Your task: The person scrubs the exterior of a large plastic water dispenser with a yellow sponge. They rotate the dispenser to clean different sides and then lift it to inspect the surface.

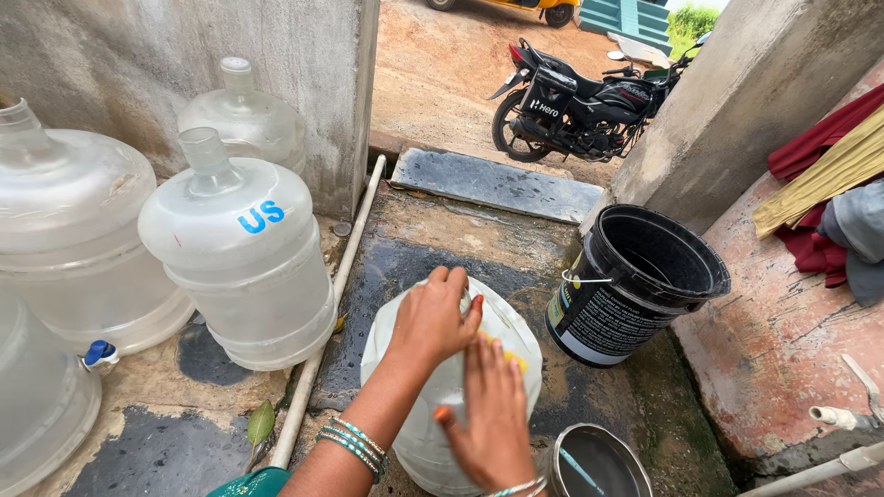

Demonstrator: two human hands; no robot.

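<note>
left hand (pixel 431 317) grips translucent jug (pixel 511 336)

Bucket (pixel 635 281) right of jug (pixel 447 387)

One view only: the head camera looks steeply down and forward from just above the person's own arms, close to the wet floor (pixel 433 248). Water jugs (pixel 241 248) lie at ten o'clock, a motorcycle (pixel 580 106) far off at one o'clock.
</note>
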